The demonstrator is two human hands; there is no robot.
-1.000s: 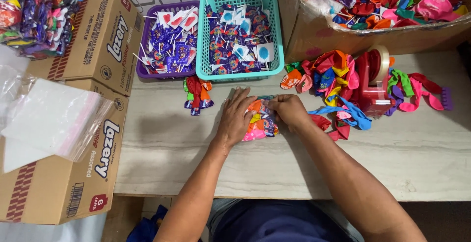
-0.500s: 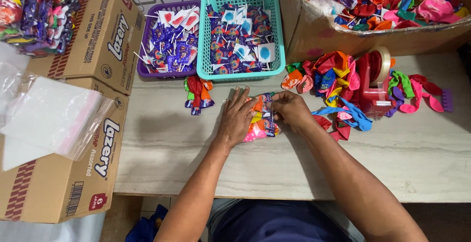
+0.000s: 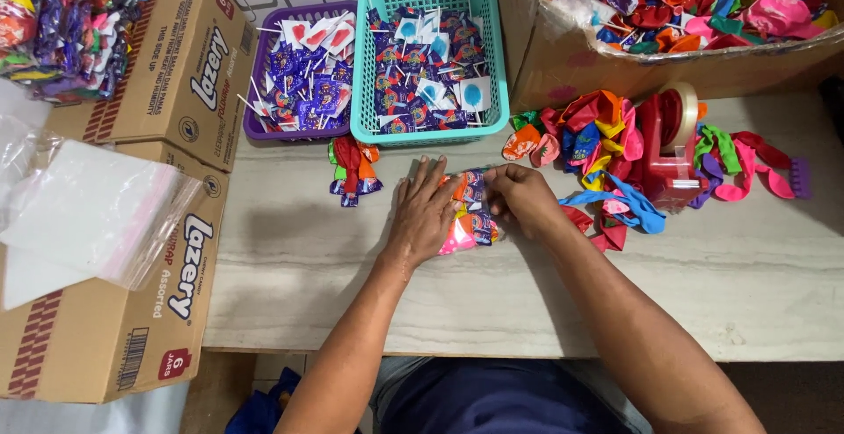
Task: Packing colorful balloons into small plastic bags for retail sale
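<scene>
Both my hands are down on the pale marble-look tabletop [image 3: 290, 249], working a small packet of colourful balloons and wrapped candy [image 3: 470, 214] that sits dead centre between them. My left hand [image 3: 422, 214] is pressed flat over its left side with the fingers spread, pinning it. My right hand [image 3: 520, 198] is curled up tight, fingertips pinched together on the packet's top right edge.

What works for me, I reckon: keep the flat hand heavy so nothing slides, and only let the pinching hand do the fiddly bit. If both hands fiddle, the bundle probably splays open.

Containers, since people ask:
- the teal plastic basket [image 3: 365, 100] is full of blue-and-white wrapped lollipops, sticks poking out every way
- the purple plastic basket [image 3: 255, 109] just left of it, touching, has purple and red-white wrapped lollipops
- the open brown cardboard box [image 3: 571, 69] at top right is stuffed with loose deflated balloons in all colours
- a loose pile of balloons [image 3: 589, 135] lies on the table around the red tape dispenser [image 3: 668, 148]
- a stack of clear zip bags [image 3: 88, 214] rests on the printed cardboard cartons [image 3: 132, 328] to my left
</scene>
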